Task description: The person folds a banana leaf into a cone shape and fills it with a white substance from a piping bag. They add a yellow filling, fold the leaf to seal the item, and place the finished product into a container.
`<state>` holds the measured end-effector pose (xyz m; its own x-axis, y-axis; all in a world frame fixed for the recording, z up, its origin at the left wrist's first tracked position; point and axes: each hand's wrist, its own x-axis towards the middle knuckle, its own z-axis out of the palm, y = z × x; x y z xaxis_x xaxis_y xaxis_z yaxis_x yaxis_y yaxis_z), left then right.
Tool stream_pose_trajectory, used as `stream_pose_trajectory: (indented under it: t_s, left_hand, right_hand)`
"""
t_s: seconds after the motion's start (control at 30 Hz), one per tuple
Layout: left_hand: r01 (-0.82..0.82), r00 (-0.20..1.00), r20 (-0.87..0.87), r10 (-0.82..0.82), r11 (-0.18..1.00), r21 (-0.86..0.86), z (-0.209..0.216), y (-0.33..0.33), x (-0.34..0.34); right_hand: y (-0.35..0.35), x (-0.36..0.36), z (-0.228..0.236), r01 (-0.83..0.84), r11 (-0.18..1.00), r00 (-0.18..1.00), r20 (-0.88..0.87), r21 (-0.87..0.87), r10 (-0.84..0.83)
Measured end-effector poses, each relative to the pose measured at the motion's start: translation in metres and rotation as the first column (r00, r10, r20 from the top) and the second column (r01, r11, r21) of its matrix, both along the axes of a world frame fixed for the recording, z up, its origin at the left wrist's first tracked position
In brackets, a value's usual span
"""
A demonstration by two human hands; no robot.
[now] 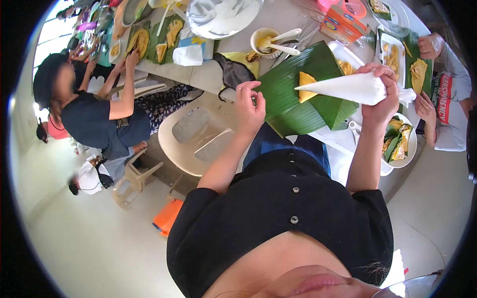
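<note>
My right hand is wrapped round a white piping bag, which lies nearly level with its tip pointing left. That tip is over a yellow folded triangle of food, perhaps a crepe, on a dark green banana leaf. Whether the tip touches the triangle I cannot tell. At the leaf's left edge my left hand is raised, its fingers loosely bent and apart, with nothing visible in them.
Beyond the leaf stand a cup with white-handled utensils and an orange box. A bowl of wrapped pieces sits by my right forearm. Co-workers work at both sides. An off-white plastic chair stands left of me.
</note>
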<state>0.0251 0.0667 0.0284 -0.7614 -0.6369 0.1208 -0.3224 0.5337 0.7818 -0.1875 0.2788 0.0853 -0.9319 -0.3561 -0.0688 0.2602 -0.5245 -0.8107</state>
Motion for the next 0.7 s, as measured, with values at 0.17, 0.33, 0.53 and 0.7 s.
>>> stream_pose_trajectory:
  t_s: [0.17, 0.33, 0.53, 0.7]
  left_hand:
    - [-0.113, 0.989, -0.096, 0.11, 0.993, -0.03, 0.003, -0.023, 0.03]
    - [-0.157, 0.971, -0.178, 0.158, 0.987, 0.021, 0.001, -0.042, 0.051]
    - [-0.165, 0.964, -0.208, 0.163, 0.986, 0.011, -0.008, -0.053, 0.065]
    - [-0.129, 0.963, -0.236, 0.131, 0.991, 0.026, -0.01, -0.057, 0.059]
  right_hand:
    - [-0.059, -0.003, 0.039, -0.027, 1.0, 0.997, -0.069, -0.012, 0.026]
    - [-0.1, -0.028, 0.056, -0.053, 0.995, 0.991, -0.129, -0.085, 0.042]
    - [-0.111, -0.075, 0.088, 0.082, 0.977, 0.971, -0.207, -0.196, -0.123]
    - [-0.093, -0.125, 0.112, 0.39, 0.92, 0.889, -0.271, 0.028, -0.368]
